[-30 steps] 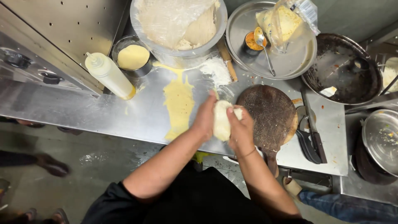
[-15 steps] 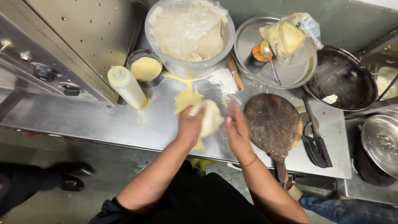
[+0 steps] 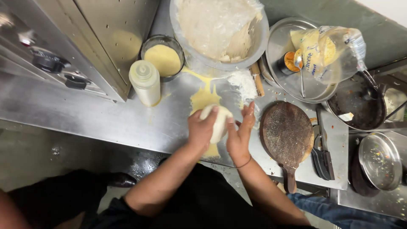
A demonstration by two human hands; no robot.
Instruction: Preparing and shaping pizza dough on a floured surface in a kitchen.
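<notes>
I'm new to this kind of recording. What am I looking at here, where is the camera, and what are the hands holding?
No machine here: one camera on a person's head looks down at their own bare hands over a steel counter. The left hand and right hand press a pale dough ball between them, above a yellow smear. Nearby stand a squeeze bottle, a cup of yellow batter, a big bowl of dough, a round wooden board, a tray and dark pans.
</notes>
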